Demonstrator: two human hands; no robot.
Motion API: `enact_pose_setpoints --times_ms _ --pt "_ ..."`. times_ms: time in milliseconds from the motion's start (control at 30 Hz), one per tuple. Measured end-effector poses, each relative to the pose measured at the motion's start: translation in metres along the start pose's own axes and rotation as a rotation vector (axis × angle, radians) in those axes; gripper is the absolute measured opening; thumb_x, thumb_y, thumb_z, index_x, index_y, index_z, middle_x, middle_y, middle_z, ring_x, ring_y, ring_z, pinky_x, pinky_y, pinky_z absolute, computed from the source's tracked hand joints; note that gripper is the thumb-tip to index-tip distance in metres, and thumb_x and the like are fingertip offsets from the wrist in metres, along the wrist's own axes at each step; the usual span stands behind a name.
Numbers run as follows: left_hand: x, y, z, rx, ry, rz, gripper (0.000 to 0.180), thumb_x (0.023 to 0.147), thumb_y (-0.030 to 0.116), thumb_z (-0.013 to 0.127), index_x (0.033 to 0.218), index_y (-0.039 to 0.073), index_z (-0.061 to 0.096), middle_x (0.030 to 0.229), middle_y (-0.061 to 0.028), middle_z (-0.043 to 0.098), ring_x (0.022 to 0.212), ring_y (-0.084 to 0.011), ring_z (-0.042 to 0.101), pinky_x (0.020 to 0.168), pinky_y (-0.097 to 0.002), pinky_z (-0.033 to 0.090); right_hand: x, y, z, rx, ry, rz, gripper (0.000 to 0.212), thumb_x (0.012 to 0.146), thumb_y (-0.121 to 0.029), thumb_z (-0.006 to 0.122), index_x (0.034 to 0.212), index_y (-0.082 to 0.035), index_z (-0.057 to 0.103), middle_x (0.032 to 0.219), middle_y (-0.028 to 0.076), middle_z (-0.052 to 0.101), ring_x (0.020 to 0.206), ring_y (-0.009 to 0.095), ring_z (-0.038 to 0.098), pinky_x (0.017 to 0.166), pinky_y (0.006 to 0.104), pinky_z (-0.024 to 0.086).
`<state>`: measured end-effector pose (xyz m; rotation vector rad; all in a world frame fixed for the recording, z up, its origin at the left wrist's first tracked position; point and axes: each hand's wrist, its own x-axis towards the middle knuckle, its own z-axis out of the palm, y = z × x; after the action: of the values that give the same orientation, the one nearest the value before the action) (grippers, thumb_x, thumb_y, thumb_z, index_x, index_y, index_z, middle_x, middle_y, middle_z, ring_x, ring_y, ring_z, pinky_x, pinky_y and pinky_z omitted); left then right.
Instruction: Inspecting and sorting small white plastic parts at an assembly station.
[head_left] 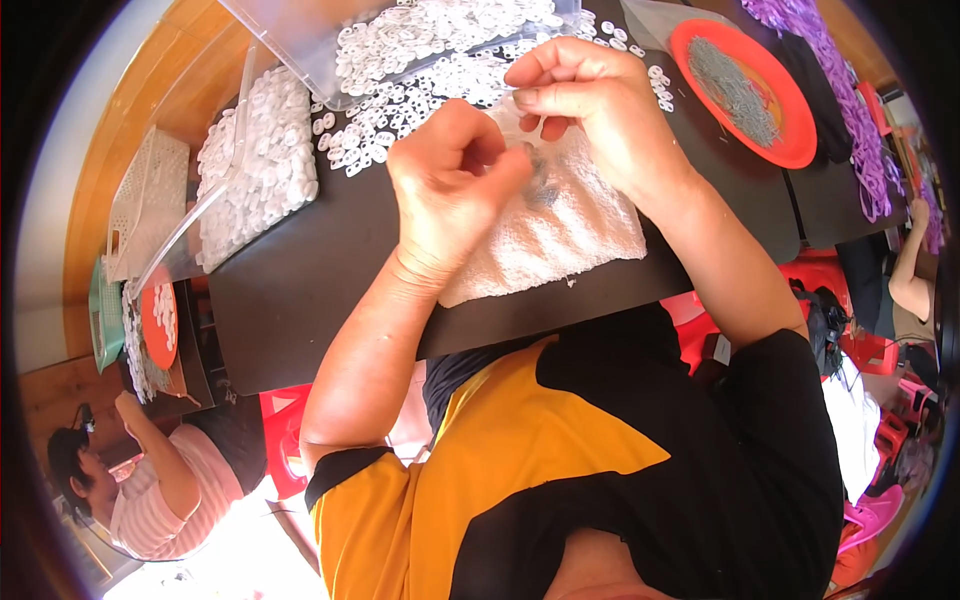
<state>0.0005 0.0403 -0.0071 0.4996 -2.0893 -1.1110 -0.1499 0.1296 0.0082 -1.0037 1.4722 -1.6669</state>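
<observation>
Over cloth (590,245) near table edge (540,317), hands (440,190) (620,115)

You have bright light, glare on the floor (240,552) at lower left, dark, bent edges, and a blurred left hand (452,180).

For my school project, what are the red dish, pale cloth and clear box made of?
The red dish looks like smooth plastic, from its even, bright colour. The pale cloth seems soft towelling, perhaps cotton: its surface is bumpy. The clear box is probably hard, smooth plastic: see-through, stiff-edged.
</observation>
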Motion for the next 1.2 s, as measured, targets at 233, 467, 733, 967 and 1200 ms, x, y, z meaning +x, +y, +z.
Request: enact_pose_setpoints --times_ms 233,467,733,967,1200 --pt "0.015 0.006 -0.010 -0.449 -0.074 -0.454 0.020 0.087 0.019 0.069 0.083 0.000 0.067 0.068 -0.0039 0.062 0.055 -0.0093 0.053 0.046 -0.0222 0.038 0.002 0.001 -0.001 -0.149 -0.078 -0.137 0.013 0.087 -0.004 0.061 0.098 -0.002 0.066 0.084 0.001 0.066 0.073 0.006 0.059 0.062 0.0199 0.045" --pt "0.019 0.001 -0.018 -0.731 -0.167 -0.534 0.019 0.091 0.015 0.062 0.089 -0.004 0.065 0.072 -0.0088 0.063 0.054 -0.0131 0.055 0.044 -0.0229 0.037 0.000 0.001 0.001 -0.198 -0.185 -0.296 0.013 0.089 -0.002 0.062 0.102 0.000 0.063 0.088 0.002 0.064 0.082 0.006 0.061 0.072 0.0210 0.049" --pt "0.016 0.003 -0.012 -0.568 -0.030 -0.395 0.014 0.088 0.010 0.063 0.088 -0.004 0.066 0.069 -0.0078 0.063 0.051 -0.0109 0.053 0.044 -0.0217 0.037 0.001 0.004 0.002 -0.336 -0.111 -0.281 0.015 0.084 -0.010 0.064 0.092 0.003 0.064 0.075 0.010 0.066 0.071 0.014 0.062 0.067 0.0285 0.048" --pt "0.016 0.002 -0.013 -0.536 -0.039 -0.364 0.011 0.086 0.008 0.065 0.086 -0.003 0.066 0.067 -0.0064 0.062 0.053 -0.0095 0.053 0.046 -0.0216 0.038 0.002 0.006 0.002 -0.265 -0.124 -0.256 0.012 0.082 -0.006 0.063 0.090 0.002 0.065 0.076 0.009 0.066 0.072 0.014 0.062 0.068 0.0285 0.049" --pt "0.016 0.001 -0.014 -0.597 -0.055 -0.376 0.011 0.086 0.009 0.066 0.085 -0.002 0.067 0.069 -0.0057 0.063 0.055 -0.0091 0.054 0.047 -0.0208 0.038 0.001 0.008 0.003 -0.286 -0.129 -0.280 0.009 0.081 -0.004 0.063 0.088 0.001 0.065 0.074 0.007 0.065 0.070 0.013 0.061 0.067 0.0277 0.049"
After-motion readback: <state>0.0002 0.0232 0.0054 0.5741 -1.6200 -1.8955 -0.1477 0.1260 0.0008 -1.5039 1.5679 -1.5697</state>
